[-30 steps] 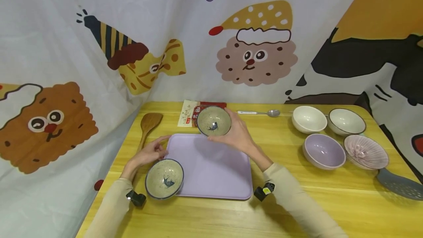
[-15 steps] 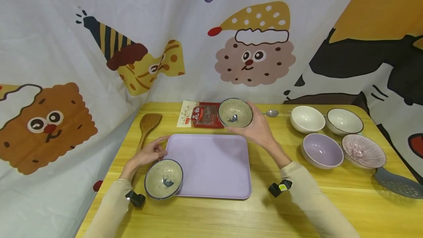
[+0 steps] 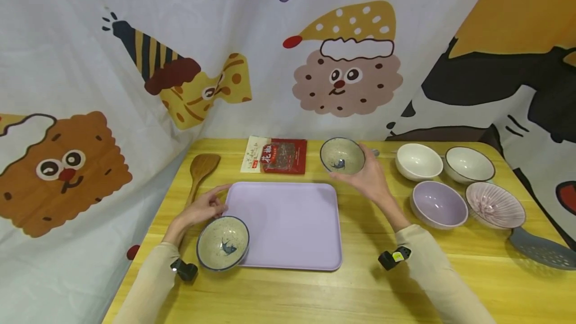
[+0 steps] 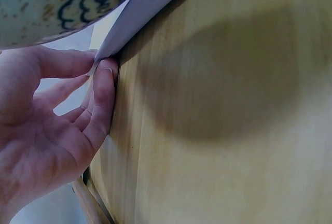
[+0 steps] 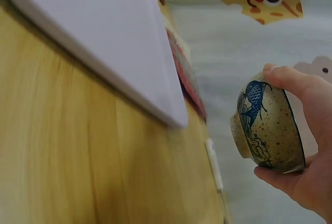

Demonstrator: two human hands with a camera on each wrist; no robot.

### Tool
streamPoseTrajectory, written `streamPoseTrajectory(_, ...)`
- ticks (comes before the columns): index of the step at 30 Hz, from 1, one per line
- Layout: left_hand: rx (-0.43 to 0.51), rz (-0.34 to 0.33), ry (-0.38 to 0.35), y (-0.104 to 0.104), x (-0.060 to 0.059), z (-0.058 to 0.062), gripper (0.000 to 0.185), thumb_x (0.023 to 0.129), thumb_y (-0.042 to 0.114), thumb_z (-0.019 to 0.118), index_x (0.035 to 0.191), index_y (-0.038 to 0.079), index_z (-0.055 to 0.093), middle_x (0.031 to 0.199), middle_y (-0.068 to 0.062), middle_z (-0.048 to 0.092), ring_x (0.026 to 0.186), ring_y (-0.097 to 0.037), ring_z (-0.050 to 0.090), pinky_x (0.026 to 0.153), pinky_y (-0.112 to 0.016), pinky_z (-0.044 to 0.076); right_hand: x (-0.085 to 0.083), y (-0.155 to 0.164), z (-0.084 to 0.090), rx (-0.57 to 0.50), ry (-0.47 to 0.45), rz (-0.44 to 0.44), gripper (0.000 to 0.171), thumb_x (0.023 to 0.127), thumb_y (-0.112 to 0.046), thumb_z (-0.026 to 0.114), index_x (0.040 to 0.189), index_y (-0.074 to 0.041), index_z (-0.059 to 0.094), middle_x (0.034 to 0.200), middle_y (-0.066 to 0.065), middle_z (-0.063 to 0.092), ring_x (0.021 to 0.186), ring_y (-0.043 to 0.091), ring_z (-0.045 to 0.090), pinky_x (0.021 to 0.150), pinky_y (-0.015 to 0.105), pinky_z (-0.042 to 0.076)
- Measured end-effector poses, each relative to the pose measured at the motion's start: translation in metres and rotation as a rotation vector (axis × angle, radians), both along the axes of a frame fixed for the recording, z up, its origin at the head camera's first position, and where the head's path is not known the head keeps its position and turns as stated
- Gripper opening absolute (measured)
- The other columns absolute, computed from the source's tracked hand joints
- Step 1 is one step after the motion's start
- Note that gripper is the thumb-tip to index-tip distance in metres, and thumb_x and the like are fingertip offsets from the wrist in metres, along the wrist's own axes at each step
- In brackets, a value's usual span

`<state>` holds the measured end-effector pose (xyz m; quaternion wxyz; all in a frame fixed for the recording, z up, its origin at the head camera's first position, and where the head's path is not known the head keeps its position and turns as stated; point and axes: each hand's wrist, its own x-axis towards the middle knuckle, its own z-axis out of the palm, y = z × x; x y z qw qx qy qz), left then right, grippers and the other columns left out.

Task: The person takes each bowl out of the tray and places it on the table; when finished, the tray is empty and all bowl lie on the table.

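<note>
Right hand (image 3: pixel 370 179): arm reaches forward over the yellow wooden table (image 3: pixel 369 284), forearm angled inward, cream sleeve to the wrist. Fingers and thumb curl round a speckled beige ceramic bowl with a blue fish motif (image 3: pixel 342 156), held by its outer wall. In the right wrist view the thumb sits on the rim at top and the fingers wrap the underside; the bowl (image 5: pixel 265 125) is tilted on its side and clear of the table. From the head view the bowl sits beyond the far right corner of the flat lilac rectangular plastic tray (image 3: pixel 288 224), just right of a red and white snack packet (image 3: pixel 275 156).

Left hand (image 3: pixel 203 208): arm lies along the left edge of the table, wrist low. The hand rests at the tray's left edge, fingers loosely extended. The left wrist view shows the fingertips (image 4: pixel 105 76) touching the tray's edge (image 4: pixel 150 1); whether they pinch it I cannot tell.

A second speckled fish bowl (image 3: pixel 223 242) sits on the near left corner of the tray, just in front of the left hand.

Other items: wooden spatula (image 3: pixel 200 171) left of the tray; two white bowls (image 3: pixel 419 161), a lilac bowl (image 3: pixel 439 204) and a ribbed pink bowl (image 3: pixel 495 205) grouped at right; grey slotted spatula (image 3: pixel 542 250) near the right edge.
</note>
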<state>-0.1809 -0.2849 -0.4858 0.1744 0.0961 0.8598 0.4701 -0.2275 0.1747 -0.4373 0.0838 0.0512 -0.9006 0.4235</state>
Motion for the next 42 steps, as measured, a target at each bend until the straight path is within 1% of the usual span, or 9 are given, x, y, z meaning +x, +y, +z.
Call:
streamPoseTrajectory(5, 0.000, 0.002, -0.008, 0.001, 0.000, 0.002, 0.067, 0.096, 0.002, 0.061, 0.156, 0.001, 0.033, 0.084, -0.015, 0.062, 0.071, -0.020, 0.059, 0.063, -0.027, 0.053, 0.000, 0.013, -0.006, 0.013, -0.031, -0.059, 0.120, 0.067, -0.049, 0.092, 0.156, 0.002, 0.029, 0.153, 0.032, 0.040, 0.138, 0.050, 0.043, 0.110, 0.065, 0.039)
streamPoseTrajectory(12, 0.006, 0.003, -0.015, 0.001, 0.000, 0.001, 0.067, 0.096, 0.001, 0.061, 0.156, 0.001, 0.032, 0.083, -0.015, 0.061, 0.071, -0.020, 0.059, 0.062, -0.027, 0.052, -0.001, 0.030, -0.017, 0.007, -0.075, -0.162, 0.123, 0.067, -0.049, 0.092, 0.157, 0.003, 0.027, 0.154, 0.033, 0.037, 0.140, 0.052, 0.038, 0.114, 0.067, 0.032)
streamPoseTrajectory(18, 0.009, 0.006, -0.013, 0.001, 0.000, 0.001, 0.067, 0.096, 0.001, 0.061, 0.156, 0.001, 0.033, 0.084, -0.015, 0.062, 0.071, -0.020, 0.059, 0.063, -0.026, 0.053, -0.006, 0.043, -0.028, -0.002, -0.053, -0.241, 0.116, 0.067, -0.042, 0.093, 0.154, 0.004, 0.032, 0.151, 0.032, 0.043, 0.138, 0.050, 0.041, 0.115, 0.064, 0.030)
streamPoseTrajectory(22, 0.015, 0.005, -0.010, 0.001, 0.001, 0.002, 0.067, 0.095, 0.001, 0.061, 0.156, 0.001, 0.033, 0.083, -0.015, 0.062, 0.071, -0.019, 0.059, 0.063, -0.026, 0.053, -0.008, 0.049, -0.034, -0.017, -0.033, -0.255, 0.113, 0.067, -0.040, 0.094, 0.153, 0.002, 0.034, 0.150, 0.031, 0.045, 0.137, 0.050, 0.042, 0.114, 0.065, 0.030)
streamPoseTrajectory(28, 0.019, 0.001, 0.000, 0.001, 0.001, 0.001, 0.067, 0.095, 0.001, 0.062, 0.156, 0.000, 0.033, 0.083, -0.017, 0.062, 0.070, -0.018, 0.059, 0.062, -0.026, 0.053, -0.009, 0.052, -0.039, -0.031, 0.000, -0.278, 0.109, 0.066, -0.036, 0.095, 0.152, 0.000, 0.037, 0.150, 0.030, 0.046, 0.139, 0.051, 0.041, 0.116, 0.064, 0.029)
streamPoseTrajectory(31, 0.022, 0.004, -0.001, 0.001, 0.002, 0.002, 0.067, 0.095, 0.001, 0.062, 0.156, 0.000, 0.033, 0.084, -0.017, 0.062, 0.070, -0.019, 0.059, 0.062, -0.026, 0.052, -0.009, 0.052, -0.040, -0.038, -0.012, -0.290, 0.113, 0.068, -0.036, 0.094, 0.155, 0.001, 0.032, 0.154, 0.031, 0.041, 0.142, 0.051, 0.038, 0.118, 0.064, 0.027)
streamPoseTrajectory(36, 0.017, 0.011, -0.003, 0.003, 0.003, 0.004, 0.067, 0.096, 0.002, 0.061, 0.156, 0.000, 0.033, 0.084, -0.018, 0.062, 0.071, -0.019, 0.058, 0.062, -0.026, 0.052, -0.012, 0.050, -0.039, -0.037, -0.047, -0.300, 0.120, 0.071, -0.038, 0.092, 0.158, 0.005, 0.021, 0.159, 0.032, 0.031, 0.145, 0.051, 0.032, 0.120, 0.061, 0.025)
streamPoseTrajectory(42, 0.008, 0.015, 0.000, 0.004, 0.004, 0.005, 0.066, 0.097, 0.003, 0.061, 0.156, 0.000, 0.032, 0.084, -0.018, 0.062, 0.070, -0.019, 0.058, 0.061, -0.026, 0.051, -0.012, 0.048, -0.041, -0.024, -0.058, -0.301, 0.123, 0.074, -0.041, 0.090, 0.158, 0.007, 0.015, 0.160, 0.034, 0.025, 0.147, 0.052, 0.027, 0.121, 0.062, 0.024)
